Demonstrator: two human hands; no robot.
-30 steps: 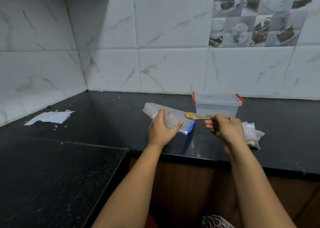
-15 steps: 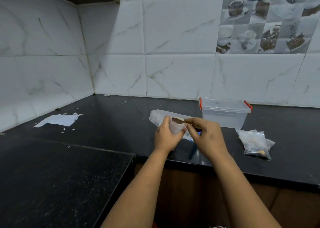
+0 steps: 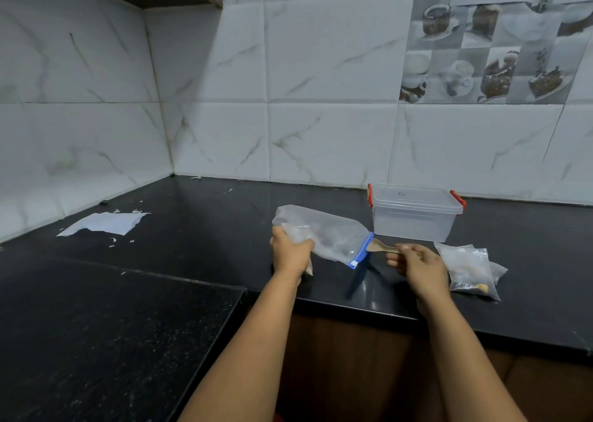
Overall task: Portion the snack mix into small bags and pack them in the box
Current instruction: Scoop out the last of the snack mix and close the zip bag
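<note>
My left hand (image 3: 290, 256) is closed around a small clear bag (image 3: 297, 233); a bit of brown snack shows under the hand. Behind it a large clear zip bag (image 3: 333, 234) with a blue seal lies on the black counter (image 3: 199, 229), its mouth facing right. My right hand (image 3: 417, 266) holds a wooden spoon (image 3: 380, 246) by the handle, with the spoon's bowl at the blue mouth of the large bag. A clear plastic box (image 3: 414, 218) with red clips and its lid on stands behind the spoon. Filled small bags (image 3: 468, 269) lie to the right of my right hand.
A torn sheet of white paper (image 3: 104, 222) and small scraps lie at the far left of the counter. White tiled walls close the back and left. A lower dark counter section (image 3: 96, 325) sits at front left, and the counter's front edge runs under my forearms.
The spoon went into the small bag, then my right hand drew it out and moved it right to the large bag's mouth. My left hand lowered the small bag.
</note>
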